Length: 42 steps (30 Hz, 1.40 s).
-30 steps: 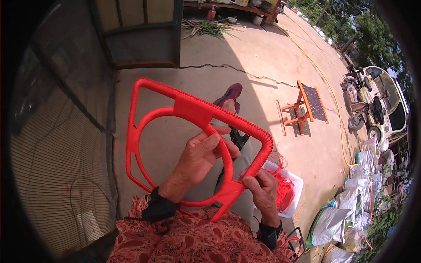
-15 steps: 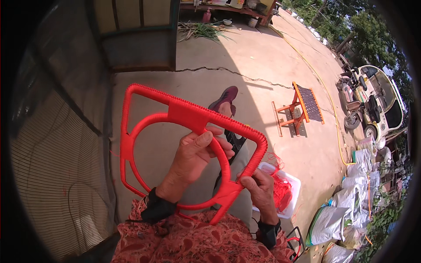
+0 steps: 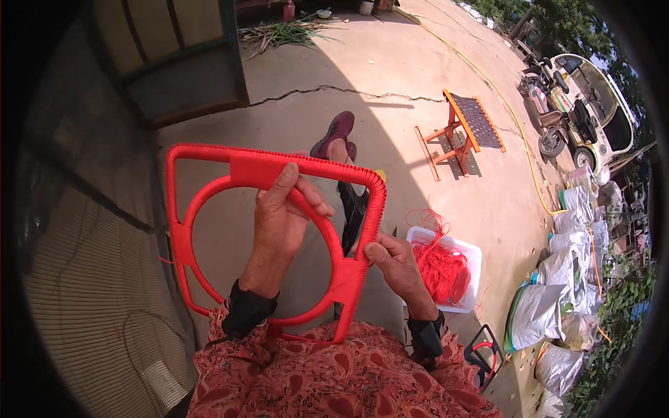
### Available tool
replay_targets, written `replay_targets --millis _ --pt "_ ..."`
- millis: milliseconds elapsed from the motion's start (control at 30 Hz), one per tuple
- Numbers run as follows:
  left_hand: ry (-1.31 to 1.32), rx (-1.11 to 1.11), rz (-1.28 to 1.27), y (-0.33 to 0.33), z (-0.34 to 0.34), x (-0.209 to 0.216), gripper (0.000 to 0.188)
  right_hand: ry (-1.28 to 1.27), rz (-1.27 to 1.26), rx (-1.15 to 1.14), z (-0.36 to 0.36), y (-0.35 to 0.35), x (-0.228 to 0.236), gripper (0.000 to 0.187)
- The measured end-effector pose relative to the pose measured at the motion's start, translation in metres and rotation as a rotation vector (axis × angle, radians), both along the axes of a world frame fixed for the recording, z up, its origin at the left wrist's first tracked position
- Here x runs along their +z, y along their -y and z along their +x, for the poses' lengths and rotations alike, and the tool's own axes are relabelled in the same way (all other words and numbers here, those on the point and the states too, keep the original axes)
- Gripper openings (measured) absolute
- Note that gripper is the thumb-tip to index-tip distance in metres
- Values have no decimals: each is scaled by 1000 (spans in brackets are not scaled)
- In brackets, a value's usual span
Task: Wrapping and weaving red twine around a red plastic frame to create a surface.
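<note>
Two hands hold a red cord-wrapped frame (image 3: 209, 237) above the lap: the left hand (image 3: 282, 223) clasps its top bar, the right hand (image 3: 397, 261) pinches its right edge. A white tray (image 3: 474, 254) of red cord (image 3: 440, 268) lies on the ground just right, silvery sacks (image 3: 540, 313) beyond.

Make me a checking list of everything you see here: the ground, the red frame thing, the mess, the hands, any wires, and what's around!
Surface: cracked concrete ground, half in shade.
Job's things: red frame with a ring inside, wrapped in red cord.
Clutter: white tray of loose red cord; filled sacks.
Grippers: left hand grips the top bar through the ring; right hand pinches the right side.
Cables: yellow hose across the ground.
Surroundings: orange stool, small vehicle, dark metal gate, greenery.
</note>
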<state>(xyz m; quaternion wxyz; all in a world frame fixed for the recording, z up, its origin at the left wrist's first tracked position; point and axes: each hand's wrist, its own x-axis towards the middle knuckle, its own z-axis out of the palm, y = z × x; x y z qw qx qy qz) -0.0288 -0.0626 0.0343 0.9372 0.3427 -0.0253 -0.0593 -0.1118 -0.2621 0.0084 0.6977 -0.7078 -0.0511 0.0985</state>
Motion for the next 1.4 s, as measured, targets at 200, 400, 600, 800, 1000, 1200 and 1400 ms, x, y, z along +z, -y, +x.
replay_targets --millis 200,400,600,800,1000,1200,1400 --pt "-27 34 -58 -3 9 -12 31 -62 241 -104 2 6 -21 40" --pt "-65 63 -62 1 16 -21 28 -123 255 -150 -1 2 -24 39" --pt "-100 71 -37 8 19 -30 26 -103 236 -154 1 0 -26 33" --pt "-92 79 14 27 8 -13 28 -109 183 -125 -6 1 -27 29" --pt "-65 101 55 32 6 -17 28 -128 151 -156 -12 0 -32 28" --pt "-60 109 49 35 2 -17 28 -118 58 -180 -19 0 -31 31" --pt "-62 105 80 37 -4 -16 29 -100 -1 -192 -34 -1 -39 33"
